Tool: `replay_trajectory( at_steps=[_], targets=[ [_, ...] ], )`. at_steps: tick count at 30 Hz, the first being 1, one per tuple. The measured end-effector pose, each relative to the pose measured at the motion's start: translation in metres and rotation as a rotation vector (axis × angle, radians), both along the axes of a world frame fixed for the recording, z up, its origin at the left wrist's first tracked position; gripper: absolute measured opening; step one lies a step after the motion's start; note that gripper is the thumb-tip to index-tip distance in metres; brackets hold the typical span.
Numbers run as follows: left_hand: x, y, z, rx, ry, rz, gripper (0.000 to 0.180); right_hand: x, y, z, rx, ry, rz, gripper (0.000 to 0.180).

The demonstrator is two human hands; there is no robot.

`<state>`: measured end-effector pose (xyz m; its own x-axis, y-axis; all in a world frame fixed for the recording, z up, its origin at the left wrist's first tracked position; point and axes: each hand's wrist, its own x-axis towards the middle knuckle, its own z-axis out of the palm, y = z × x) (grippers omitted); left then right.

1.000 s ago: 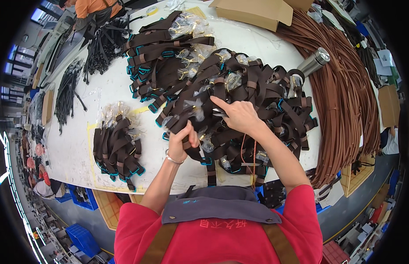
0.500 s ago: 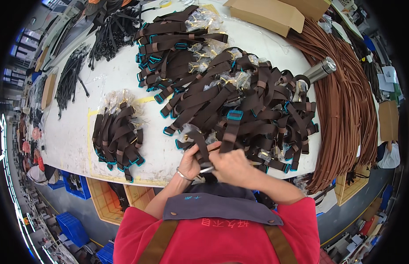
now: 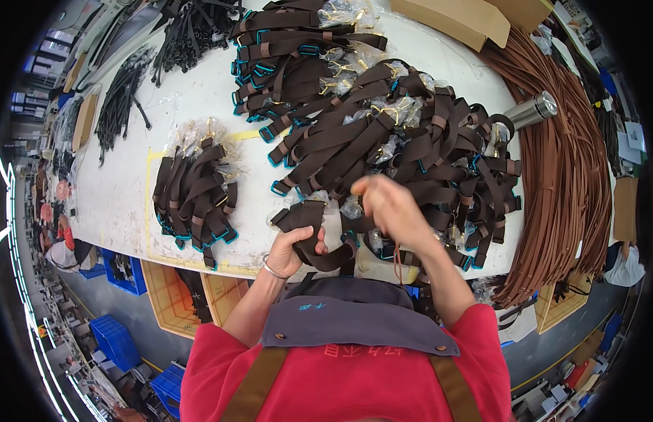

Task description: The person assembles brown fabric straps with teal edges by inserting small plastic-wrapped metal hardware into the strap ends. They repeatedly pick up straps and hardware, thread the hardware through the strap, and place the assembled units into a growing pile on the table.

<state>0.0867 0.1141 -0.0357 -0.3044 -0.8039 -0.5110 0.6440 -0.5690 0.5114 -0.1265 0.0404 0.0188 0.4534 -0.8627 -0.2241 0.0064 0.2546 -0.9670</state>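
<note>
My left hand point(image 3: 287, 252) is closed round a dark brown webbing strap point(image 3: 299, 218), thumb on top, at the table's near edge. The strap's lower part bends in a loop toward the right, beside a teal buckle point(image 3: 349, 238). My right hand point(image 3: 393, 209), somewhat blurred, is raised to the right with its fingers curled. Whatever it may hold is hidden. Below its wrist hangs a thin reddish-brown cord point(image 3: 398, 261). Just beyond both hands lies a big heap of dark brown straps point(image 3: 439, 151) with teal buckles and clear plastic wrapping.
A smaller bundle of straps point(image 3: 193, 190) lies on the white table point(image 3: 115, 204) at the left. Black straps point(image 3: 122, 98) are at the far left. A steel flask point(image 3: 534, 109) stands by long brown strips point(image 3: 551, 183) at the right, with a cardboard box point(image 3: 453, 21) behind.
My hands have come apart: the right moved up and right, while the left moved slightly left with the strap. A shiny metal object seen between them earlier no longer shows.
</note>
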Motion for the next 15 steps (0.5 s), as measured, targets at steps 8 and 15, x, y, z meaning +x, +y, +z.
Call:
replay_trajectory(
  at_steps=[8, 15],
  targets=[
    [0.015, -0.029, 0.024, -0.219, -0.027, -0.066, 0.04, -0.005, -0.046, -0.057, -0.273, 0.342, 0.336, 0.036],
    [0.031, -0.051, 0.028, -0.247, -0.06, -0.06, 0.035, 0.002, -0.032, -0.049, -0.668, 0.705, 0.335, 0.028]
  ],
)
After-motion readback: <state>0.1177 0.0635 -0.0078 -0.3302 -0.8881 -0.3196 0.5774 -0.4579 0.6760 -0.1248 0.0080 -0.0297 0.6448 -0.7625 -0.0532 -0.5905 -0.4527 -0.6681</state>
